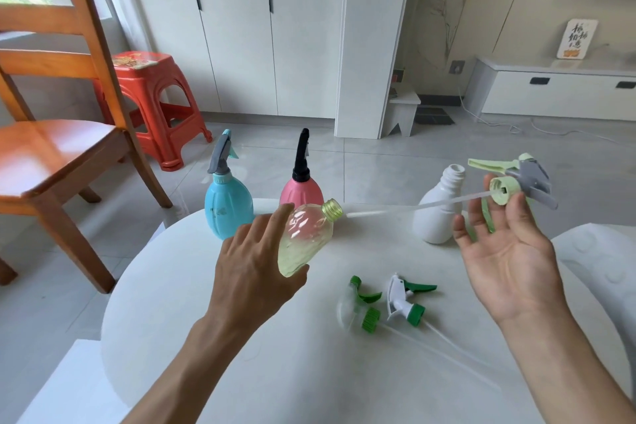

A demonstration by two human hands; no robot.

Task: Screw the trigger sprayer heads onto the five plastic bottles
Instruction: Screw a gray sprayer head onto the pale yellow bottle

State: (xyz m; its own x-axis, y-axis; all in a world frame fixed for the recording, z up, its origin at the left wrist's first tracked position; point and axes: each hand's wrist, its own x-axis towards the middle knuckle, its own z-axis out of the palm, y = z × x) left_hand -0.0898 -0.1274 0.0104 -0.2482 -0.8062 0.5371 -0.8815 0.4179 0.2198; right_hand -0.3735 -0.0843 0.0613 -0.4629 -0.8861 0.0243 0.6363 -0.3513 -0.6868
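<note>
Trigger sprayer heads are being fitted to plastic bottles on a round white table [344, 389], and the third pairing looks to be in hand. A pale green and grey trigger sprayer head [516, 179] with a long translucent dip tube [413, 206] sits pinched at the fingertips of the right hand [509, 251]; the palm faces up and the other fingers are spread loosely. Its collar opening faces left, and the tube reaches leftward toward the other hand.

A clear, pale yellow-green faceted plastic bottle [303, 241] is held tilted in the left hand [254, 272], fingers wrapped behind it, its threaded neck pointing up and right toward the tube tip, which lies just beside the mouth but not yet inside.

Beyond the left hand stand a light blue bottle [227, 210] and a pink bottle [303, 189], both already capped with sprayers. Just left of the right hand stands a white opaque bottle [437, 213], neck open. Below and between the hands lie a clear sprayer head with green trigger [358, 310] and a white sprayer head with green trigger [406, 299].

The next move likely calls for threading the tube into the neck, seating the collar squarely, then twisting.
</note>
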